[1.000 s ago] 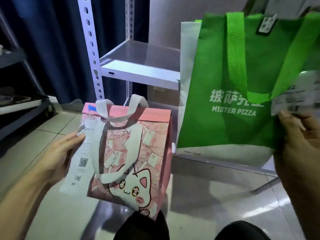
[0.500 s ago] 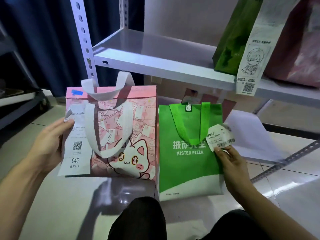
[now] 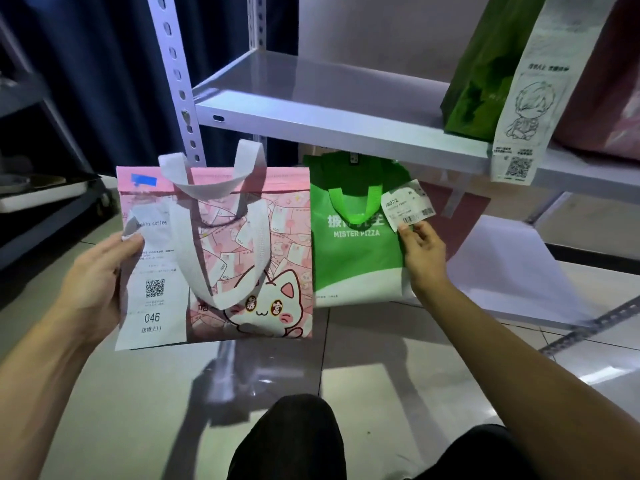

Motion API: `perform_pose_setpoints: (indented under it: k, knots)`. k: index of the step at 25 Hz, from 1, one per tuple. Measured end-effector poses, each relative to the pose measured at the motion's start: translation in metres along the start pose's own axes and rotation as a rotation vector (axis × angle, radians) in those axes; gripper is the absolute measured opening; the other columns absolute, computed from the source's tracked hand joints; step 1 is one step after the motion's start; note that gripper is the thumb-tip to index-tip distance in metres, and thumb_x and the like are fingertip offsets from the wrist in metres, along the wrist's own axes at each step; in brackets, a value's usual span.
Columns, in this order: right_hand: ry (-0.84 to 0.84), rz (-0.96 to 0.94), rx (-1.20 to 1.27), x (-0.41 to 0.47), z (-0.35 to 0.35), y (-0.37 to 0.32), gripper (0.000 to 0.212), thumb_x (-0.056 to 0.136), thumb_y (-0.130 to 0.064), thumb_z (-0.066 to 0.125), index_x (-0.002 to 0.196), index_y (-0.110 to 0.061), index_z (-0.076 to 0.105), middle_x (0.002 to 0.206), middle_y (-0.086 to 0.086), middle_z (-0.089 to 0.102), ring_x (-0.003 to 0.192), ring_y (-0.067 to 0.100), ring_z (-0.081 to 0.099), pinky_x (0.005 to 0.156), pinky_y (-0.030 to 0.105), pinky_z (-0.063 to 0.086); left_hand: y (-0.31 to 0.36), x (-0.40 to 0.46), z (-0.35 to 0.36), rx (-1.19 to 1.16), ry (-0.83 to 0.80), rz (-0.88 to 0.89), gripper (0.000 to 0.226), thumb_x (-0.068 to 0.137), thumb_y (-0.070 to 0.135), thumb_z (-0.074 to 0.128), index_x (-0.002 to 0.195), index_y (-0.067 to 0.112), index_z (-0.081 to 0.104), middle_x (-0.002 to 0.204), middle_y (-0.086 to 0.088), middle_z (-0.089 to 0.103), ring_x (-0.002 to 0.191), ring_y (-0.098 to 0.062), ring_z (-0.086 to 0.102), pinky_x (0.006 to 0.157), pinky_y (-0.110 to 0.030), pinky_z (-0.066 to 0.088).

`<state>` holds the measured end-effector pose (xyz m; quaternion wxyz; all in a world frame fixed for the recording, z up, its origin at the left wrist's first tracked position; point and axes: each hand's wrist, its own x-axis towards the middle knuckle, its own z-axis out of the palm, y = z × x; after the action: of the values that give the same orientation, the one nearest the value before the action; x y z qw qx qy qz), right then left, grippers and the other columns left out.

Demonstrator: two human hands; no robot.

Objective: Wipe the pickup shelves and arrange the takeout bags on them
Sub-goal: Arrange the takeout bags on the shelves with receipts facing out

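A pink takeout bag [image 3: 277,237] with a cat print and white handles is held upright above the floor. My left hand [image 3: 100,278] grips its left edge, thumb on the long receipt [image 3: 152,271] numbered 046. To its right stands a green and white Mister Pizza bag [image 3: 356,258] at the lower shelf [image 3: 512,271]. My right hand [image 3: 424,252] holds the green bag's right edge and pinches its small ticket [image 3: 408,204]. The white upper shelf [image 3: 311,109] is bare on its left half.
On the upper shelf at right stand a dark green bag [image 3: 481,71] with a long hanging receipt [image 3: 530,91] and a pink bag [image 3: 609,81]. A perforated shelf post [image 3: 176,81] rises at left. A dark rack [image 3: 41,188] stands far left. My knees show at the bottom.
The green bag went from raised close to the camera down to the lower shelf. The pink bag rose slightly and now sits level beside it. Both hands kept their holds.
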<state>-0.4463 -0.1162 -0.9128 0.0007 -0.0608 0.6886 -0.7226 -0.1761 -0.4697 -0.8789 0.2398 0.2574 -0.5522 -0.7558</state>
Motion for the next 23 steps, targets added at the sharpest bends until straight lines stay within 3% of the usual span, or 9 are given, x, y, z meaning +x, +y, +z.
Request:
perform_pose_setpoints:
  k: [3,7,9,11,13,16,20,23]
  knots:
    - [0.031,-0.044,0.037,0.018,0.013,0.008,0.013,0.100,-0.011,0.060,0.111,-0.010,0.066,0.109,0.017,0.073,0.104,0.033,0.069,0.093,0.043,0.056,0.005,-0.006,-0.008,0.016,0.034,0.013,0.031,0.099,0.018,0.049,0.124,0.010,0.065,0.105,-0.004,0.075,0.083,-0.018,0.074,0.067,-0.032,0.061]
    - [0.055,-0.001,0.027,0.036,0.042,0.014,0.012,0.099,-0.010,0.059,0.089,-0.016,0.062,0.081,-0.001,0.072,0.074,0.009,0.064,0.071,0.028,0.051,0.003,-0.014,-0.020,-0.007,0.060,-0.019,0.029,0.099,0.019,0.047,0.119,0.013,0.068,0.104,-0.005,0.076,0.081,-0.019,0.074,0.066,-0.034,0.061]
    - [0.113,0.033,0.052,0.045,0.059,0.015,0.004,0.098,-0.005,0.058,0.098,-0.005,0.062,0.091,0.009,0.068,0.082,0.018,0.061,0.072,0.030,0.047,0.000,-0.016,-0.017,-0.010,0.074,-0.039,0.028,0.099,0.017,0.048,0.113,0.016,0.072,0.105,-0.007,0.076,0.086,-0.023,0.073,0.069,-0.036,0.061]
    - [0.150,0.025,0.037,0.055,0.072,0.017,0.019,0.097,0.000,0.057,0.115,0.007,0.061,0.101,0.014,0.064,0.092,0.021,0.058,0.070,0.021,0.048,-0.004,-0.017,-0.005,-0.004,0.073,-0.049,0.025,0.099,0.016,0.049,0.111,0.012,0.070,0.102,-0.010,0.076,0.085,-0.026,0.073,0.068,-0.036,0.061]
    - [0.095,-0.004,-0.044,0.057,0.079,0.026,0.022,0.097,0.000,0.058,0.117,0.008,0.063,0.104,0.012,0.064,0.093,0.019,0.058,0.069,0.014,0.048,-0.010,-0.018,0.011,-0.007,0.054,-0.047,0.022,0.099,0.013,0.049,0.106,0.009,0.069,0.092,-0.011,0.077,0.075,-0.024,0.074,0.060,-0.033,0.060]
    - [-0.077,-0.007,-0.202,0.049,0.080,0.045,0.009,0.096,-0.005,0.063,0.102,-0.004,0.069,0.100,0.014,0.069,0.086,0.019,0.062,0.067,0.012,0.052,-0.017,-0.017,0.028,-0.002,0.012,-0.049,0.020,0.099,0.013,0.050,0.104,0.006,0.068,0.091,-0.014,0.076,0.073,-0.025,0.074,0.061,-0.033,0.060]
    - [-0.086,0.044,-0.273,0.045,0.068,0.056,0.011,0.095,-0.012,0.066,0.101,-0.003,0.071,0.101,0.014,0.072,0.087,0.022,0.064,0.079,0.030,0.058,-0.024,-0.016,0.034,-0.023,-0.032,-0.048,0.025,0.099,0.014,0.051,0.095,0.012,0.076,0.094,-0.013,0.077,0.077,-0.025,0.074,0.060,-0.033,0.059]
    - [-0.084,0.124,-0.382,0.043,0.055,0.052,0.019,0.093,-0.015,0.070,0.105,-0.001,0.071,0.110,0.019,0.072,0.089,0.023,0.063,0.083,0.036,0.055,-0.027,-0.016,0.039,-0.017,-0.049,-0.045,0.029,0.098,0.014,0.051,0.089,0.017,0.078,0.091,-0.011,0.077,0.075,-0.023,0.075,0.057,-0.031,0.058]
